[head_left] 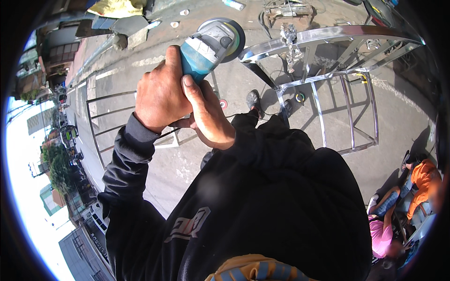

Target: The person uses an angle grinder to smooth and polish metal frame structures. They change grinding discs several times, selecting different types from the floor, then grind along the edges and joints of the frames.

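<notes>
A teal angle grinder [199, 58] with a grey metal head is held up in front of me, its round disc [236, 41] facing right. My left hand [161, 96] wraps around the grinder's body from the left. Lower on the same tool, my right hand [208, 112] closes around the rear part, thumb laid along it; the handle end is hidden by my hands. Just right of the disc, and apart from it, stands a shiny metal frame [323, 35] with a curved top rail and slanted bars.
A dark barred metal frame [108, 114] lies on the pavement to the left. A second grinder [300, 97] and a red disc [223, 104] are near my shoes. Two people, in orange [423, 182] and pink [380, 238], sit at lower right. Vehicles [70, 133] line the street's left side.
</notes>
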Tool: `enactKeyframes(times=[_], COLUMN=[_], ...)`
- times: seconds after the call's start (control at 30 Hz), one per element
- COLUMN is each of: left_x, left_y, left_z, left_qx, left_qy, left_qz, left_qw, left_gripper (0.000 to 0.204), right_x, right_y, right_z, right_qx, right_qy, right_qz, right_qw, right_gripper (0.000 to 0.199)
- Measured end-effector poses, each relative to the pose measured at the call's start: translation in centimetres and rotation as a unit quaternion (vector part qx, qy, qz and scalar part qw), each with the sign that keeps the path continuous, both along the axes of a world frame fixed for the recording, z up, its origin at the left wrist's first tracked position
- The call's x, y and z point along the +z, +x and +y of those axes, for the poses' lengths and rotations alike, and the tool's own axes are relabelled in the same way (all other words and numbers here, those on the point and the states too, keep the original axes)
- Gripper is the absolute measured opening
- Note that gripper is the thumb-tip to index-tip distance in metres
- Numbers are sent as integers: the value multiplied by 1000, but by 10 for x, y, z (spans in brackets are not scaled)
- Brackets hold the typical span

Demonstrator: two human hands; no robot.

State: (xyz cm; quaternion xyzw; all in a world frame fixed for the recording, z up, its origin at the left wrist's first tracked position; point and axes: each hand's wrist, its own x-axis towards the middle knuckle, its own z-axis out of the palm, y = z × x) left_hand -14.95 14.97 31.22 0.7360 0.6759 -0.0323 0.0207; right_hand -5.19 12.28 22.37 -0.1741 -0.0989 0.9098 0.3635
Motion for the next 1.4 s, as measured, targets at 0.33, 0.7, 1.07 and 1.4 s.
enactKeyframes(times=[0.33, 0.7, 1.07, 1.4], left_x=[8, 16, 22, -22], left_y=[4, 2, 4, -18], left_z=[3, 7, 13, 17], left_qx=[9, 17, 1, -8], left_qy=[-16, -51, -45, 87], left_qz=[10, 12, 5, -112], left_qw=[1000, 998, 999, 990], left_gripper=[59, 61, 58, 70], right_x=[4, 8, 16, -8], right_y=[4, 2, 2, -5], right_z=[0, 1, 6, 20], right_qx=[33, 47, 51, -11], right_qy=[-24, -24, -53, 30], right_qz=[29, 66, 79, -40], right_qw=[999, 996, 994, 999], right_gripper=[82, 83, 84, 77])
